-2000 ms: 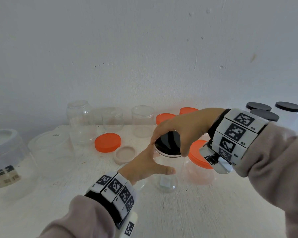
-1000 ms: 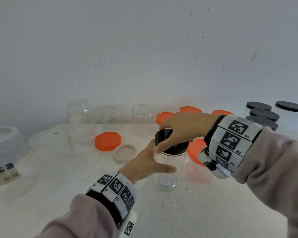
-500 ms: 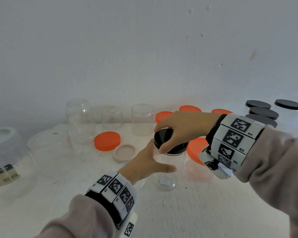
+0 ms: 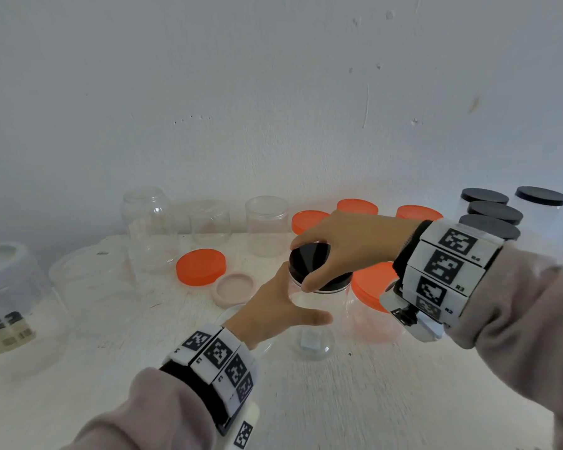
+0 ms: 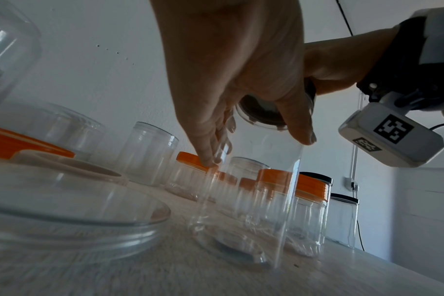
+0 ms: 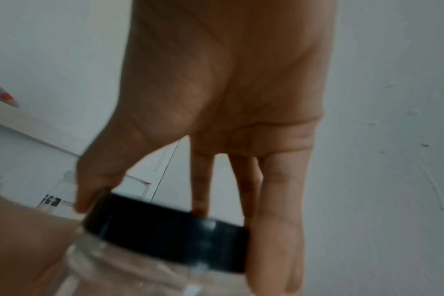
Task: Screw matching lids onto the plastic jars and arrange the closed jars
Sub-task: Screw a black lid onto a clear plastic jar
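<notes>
White wall and pale table frame the head view. At table centre a clear jar stands upright. The left hand wraps its body, thumb across the near side, presumably to stop it spinning. The right hand arches over the black lid, fingertips curled round its rim, a grip suited to twisting. Far right, black-lidded jars stand grouped (probably the finished ones). Orange-lidded jars sit just right of the work and along the far wall. Open jars, a loose orange lid and a beige lid wait to the left.

Left wrist view: the left hand closes round the jar near its top, fingers behind the clear wall, thumb in front. A glass dish lies near left.

Right wrist view (blurred): the right hand pinches the black lid, thumb on the left edge, fingers on the right. The lid sits level on the jar neck; how far it is threaded cannot be told.
</notes>
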